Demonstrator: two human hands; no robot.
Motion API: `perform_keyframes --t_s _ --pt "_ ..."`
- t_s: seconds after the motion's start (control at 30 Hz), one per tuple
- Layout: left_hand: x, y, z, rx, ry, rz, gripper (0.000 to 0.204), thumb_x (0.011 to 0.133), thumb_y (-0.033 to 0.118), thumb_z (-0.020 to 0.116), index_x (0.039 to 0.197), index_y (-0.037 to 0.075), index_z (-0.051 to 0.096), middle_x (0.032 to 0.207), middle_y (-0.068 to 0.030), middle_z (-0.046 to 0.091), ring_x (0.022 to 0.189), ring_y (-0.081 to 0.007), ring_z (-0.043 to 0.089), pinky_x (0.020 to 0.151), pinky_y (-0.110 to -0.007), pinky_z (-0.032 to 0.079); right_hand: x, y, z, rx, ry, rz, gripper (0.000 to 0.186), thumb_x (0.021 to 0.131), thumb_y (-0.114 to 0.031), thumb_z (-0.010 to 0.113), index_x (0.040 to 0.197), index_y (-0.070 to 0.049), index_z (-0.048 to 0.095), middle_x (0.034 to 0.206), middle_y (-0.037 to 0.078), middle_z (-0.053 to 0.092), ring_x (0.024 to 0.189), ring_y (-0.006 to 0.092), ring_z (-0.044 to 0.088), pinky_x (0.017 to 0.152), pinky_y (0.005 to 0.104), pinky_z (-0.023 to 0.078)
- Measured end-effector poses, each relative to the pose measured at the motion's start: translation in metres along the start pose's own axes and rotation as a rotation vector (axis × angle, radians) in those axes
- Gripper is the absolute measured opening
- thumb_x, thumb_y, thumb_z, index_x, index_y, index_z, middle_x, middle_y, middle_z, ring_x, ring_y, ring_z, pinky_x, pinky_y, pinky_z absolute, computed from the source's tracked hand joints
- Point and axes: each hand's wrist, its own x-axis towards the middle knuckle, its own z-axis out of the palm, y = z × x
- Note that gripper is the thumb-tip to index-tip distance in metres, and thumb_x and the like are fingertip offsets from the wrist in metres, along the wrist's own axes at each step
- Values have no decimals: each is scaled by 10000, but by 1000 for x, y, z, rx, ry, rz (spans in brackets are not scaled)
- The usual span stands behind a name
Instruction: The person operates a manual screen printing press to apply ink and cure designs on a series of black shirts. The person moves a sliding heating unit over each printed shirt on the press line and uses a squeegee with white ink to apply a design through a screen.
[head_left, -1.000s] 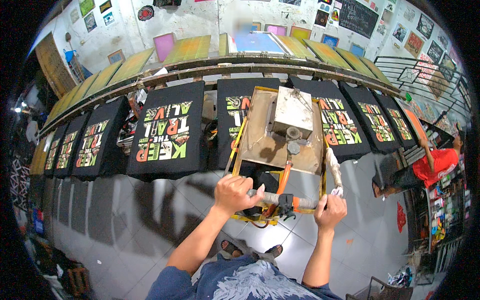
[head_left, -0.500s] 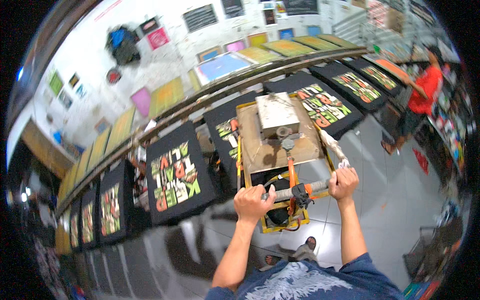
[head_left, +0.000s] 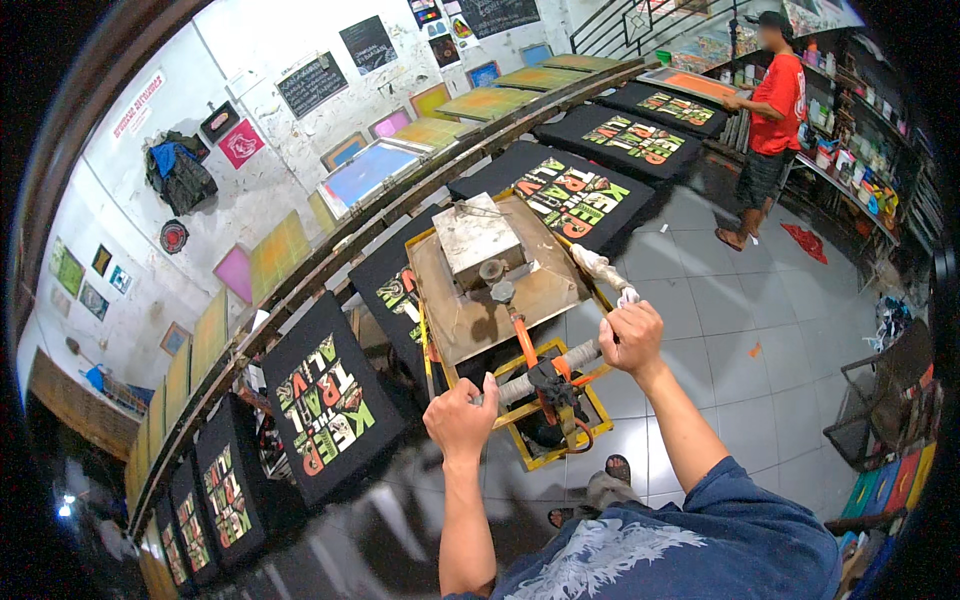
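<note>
Both my hands grip a grey-wrapped handlebar (head_left: 516,388) on a wheeled, yellow-framed cart. My left hand (head_left: 460,422) is closed round its left end, thumb pointing up along the bar. On the right end, my right hand (head_left: 632,338) is closed, beside a pale wrapped cable or hose (head_left: 597,265). An orange post (head_left: 525,343) runs from the bar toward a flat brownish panel (head_left: 450,315) carrying a pale metal box (head_left: 482,243). The panel partly covers one black printed shirt (head_left: 385,275); whether it touches the shirt cannot be seen.
Black printed shirts (head_left: 320,400) lie on boards in a long slanting row. Behind them a rail (head_left: 390,205) holds several screen frames (head_left: 280,255). A co-worker in red (head_left: 780,100) handles an orange frame (head_left: 690,85) at the far right. A dark chair (head_left: 880,390) stands at right on tiled floor.
My view has turned, so the cart and shirts sit further left and the co-worker shows more fully. Both hands keep hold of the handlebar.
</note>
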Motion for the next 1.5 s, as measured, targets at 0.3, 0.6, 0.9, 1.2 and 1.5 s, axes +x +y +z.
perform_keyframes --t_s 0.3,0.6,0.9,1.2,1.5 --pt "1 -1 -2 0 75 29 445 863 406 754 577 119 569 513 -126 582 489 -338 607 499 -428 462 1 -1 3 17 10 -25 202 787 -155 638 630 -100 523 601 76 514 579 284 538 599 409 416" --pt "1 0 -1 -49 107 40 434 852 375 761 572 119 550 487 -97 537 479 -330 600 493 -427 464 1 -2 0 -4 -33 -24 209 805 -169 638 641 -97 531 614 80 516 583 288 531 594 414 409" --pt "-1 -2 3 -11 84 10 412 849 392 747 598 116 572 551 -95 609 523 -328 617 552 -440 489 1 4 0 23 -80 -33 221 820 -160 656 655 -97 522 631 86 525 612 287 548 599 424 407" --pt "1 4 3 5 86 -54 419 853 388 738 579 114 577 522 -95 581 504 -325 614 527 -427 494 -2 13 -2 46 -170 -56 238 869 -190 673 681 -104 553 673 109 550 643 334 565 672 453 465" --pt "-5 1 1 73 -11 -156 405 848 417 729 612 119 591 564 -85 612 578 -330 652 572 -446 518 16 -1 -12 29 -404 47 324 947 -270 632 687 -76 651 684 152 650 650 367 636 676 487 486"
